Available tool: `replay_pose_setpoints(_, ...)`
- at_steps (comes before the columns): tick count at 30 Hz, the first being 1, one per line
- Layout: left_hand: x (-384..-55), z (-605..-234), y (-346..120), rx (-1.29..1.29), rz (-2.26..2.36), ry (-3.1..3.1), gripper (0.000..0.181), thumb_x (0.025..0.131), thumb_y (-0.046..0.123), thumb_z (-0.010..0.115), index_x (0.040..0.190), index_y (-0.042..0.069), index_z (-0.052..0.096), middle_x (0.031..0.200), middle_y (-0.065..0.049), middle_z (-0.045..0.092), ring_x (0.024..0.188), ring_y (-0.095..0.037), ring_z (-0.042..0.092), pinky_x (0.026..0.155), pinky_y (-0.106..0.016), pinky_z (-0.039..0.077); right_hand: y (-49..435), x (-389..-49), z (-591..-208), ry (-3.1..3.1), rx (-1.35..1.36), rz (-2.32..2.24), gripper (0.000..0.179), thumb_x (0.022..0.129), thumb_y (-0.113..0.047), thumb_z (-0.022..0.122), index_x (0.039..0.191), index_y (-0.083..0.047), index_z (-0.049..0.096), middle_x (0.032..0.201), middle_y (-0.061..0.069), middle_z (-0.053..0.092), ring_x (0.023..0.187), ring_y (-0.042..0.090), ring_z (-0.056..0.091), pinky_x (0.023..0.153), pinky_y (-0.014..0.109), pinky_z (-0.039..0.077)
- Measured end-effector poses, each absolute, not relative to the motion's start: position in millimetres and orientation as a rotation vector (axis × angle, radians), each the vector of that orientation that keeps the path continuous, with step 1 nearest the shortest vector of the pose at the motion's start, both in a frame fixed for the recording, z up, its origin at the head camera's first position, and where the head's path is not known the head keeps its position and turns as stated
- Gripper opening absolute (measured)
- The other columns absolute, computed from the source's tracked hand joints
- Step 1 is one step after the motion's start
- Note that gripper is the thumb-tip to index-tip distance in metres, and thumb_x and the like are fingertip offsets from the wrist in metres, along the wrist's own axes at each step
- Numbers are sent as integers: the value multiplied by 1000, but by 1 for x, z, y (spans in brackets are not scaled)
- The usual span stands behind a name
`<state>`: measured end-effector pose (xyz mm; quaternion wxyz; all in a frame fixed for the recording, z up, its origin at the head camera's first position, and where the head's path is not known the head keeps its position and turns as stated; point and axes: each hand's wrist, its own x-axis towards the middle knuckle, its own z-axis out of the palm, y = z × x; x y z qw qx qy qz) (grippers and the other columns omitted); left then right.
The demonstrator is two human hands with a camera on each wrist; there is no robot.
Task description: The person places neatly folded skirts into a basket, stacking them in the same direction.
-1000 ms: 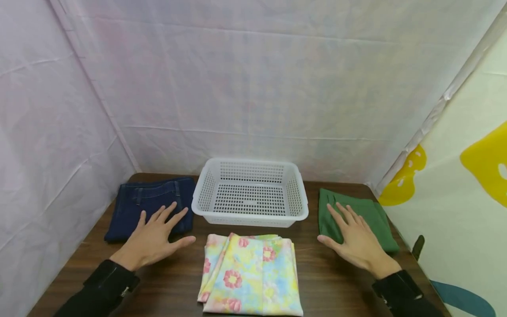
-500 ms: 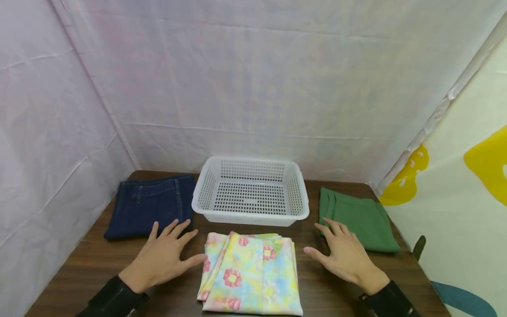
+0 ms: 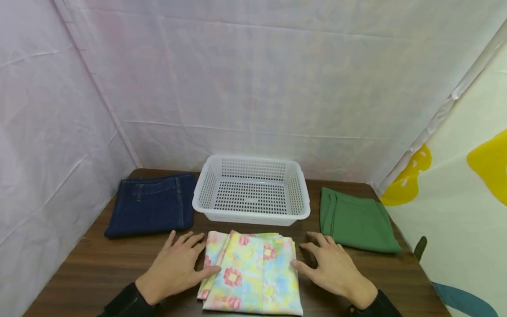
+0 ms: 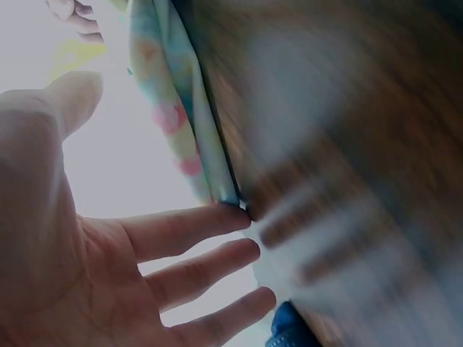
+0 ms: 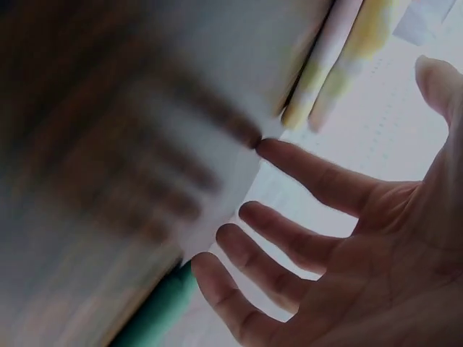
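A folded floral cloth (image 3: 253, 277) in yellow, pink and pale blue lies on the brown table (image 3: 91, 264), at the front middle. My left hand (image 3: 176, 266) is at its left side, fingers spread, the thumb tip over its left part. On the other side my right hand (image 3: 332, 268) has its fingers apart, with the thumb at the cloth's right edge. In the left wrist view the cloth's folded edge (image 4: 173, 116) runs down to my index fingertip. The right wrist view has the cloth (image 5: 340, 65) just beyond my index fingertip. Neither hand grips anything.
A white perforated plastic basket (image 3: 251, 193) stands behind the floral cloth. Folded dark blue jeans (image 3: 152, 207) lie at the back left, and a folded green garment (image 3: 356, 220) at the back right. White fabric walls (image 3: 253, 88) enclose the table behind and at the sides.
Both hands have come inward and toward the front, from over the jeans and the green garment to the two sides of the floral cloth. The folded things and basket have stayed in place.
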<state>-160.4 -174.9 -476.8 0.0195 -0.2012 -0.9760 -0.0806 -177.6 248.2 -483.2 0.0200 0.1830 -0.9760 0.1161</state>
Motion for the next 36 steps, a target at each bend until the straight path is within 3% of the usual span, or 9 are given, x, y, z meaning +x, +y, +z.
replay_pose_setpoints(6,-158,-477,-166,-607,-309,-3062,97,85,89,41,144,13,56,150,-10,47,131,-38,46,106,-72,25,234,-170,-485,-3036,545,390,80,86,-85,46,128,-20,69,146,6,48,127,33,48,92,62,46)
replay_pose_setpoints(11,-158,-478,-156,-634,-363,-3048,91,85,87,44,139,15,60,144,-9,51,127,-37,49,102,-68,35,220,-164,-485,-3056,527,481,91,83,-86,49,134,-11,64,144,12,48,127,37,47,92,62,46)
replay_pose_setpoints(18,-158,-481,-141,-692,-437,-3020,84,83,77,61,129,6,64,128,-9,54,114,-29,51,83,-52,48,202,-161,-482,-3078,553,907,98,81,-70,70,140,5,49,138,20,42,121,37,45,91,53,50)
replay_pose_setpoints(22,-158,-482,-133,-747,-585,-3006,76,85,60,73,131,1,61,114,-7,51,96,-22,50,71,-40,47,196,-164,-480,-3059,660,1064,88,83,-57,77,140,1,44,128,12,46,107,25,51,87,44,52)
replay_pose_setpoints(26,-159,-481,-125,-796,-792,-2991,73,87,40,79,140,-3,52,106,-5,47,84,-16,48,70,-33,49,189,-168,-480,-3048,696,1199,84,83,-45,82,143,-4,40,120,3,52,102,18,53,84,39,51)
replay_pose_setpoints(31,-160,-479,-119,-846,-889,-2962,77,88,26,80,147,-6,41,110,-7,48,88,-15,49,75,-33,51,183,-175,-482,-3066,632,1451,83,84,-29,84,146,-5,35,114,1,61,97,16,62,79,35,54)
replay_pose_setpoints(36,-163,-478,-118,-833,-960,-2963,75,88,24,81,147,0,43,113,-5,51,97,-18,47,81,-36,51,181,-182,-482,-3042,537,1630,77,83,-18,85,143,-6,39,111,2,63,96,19,63,79,36,55)
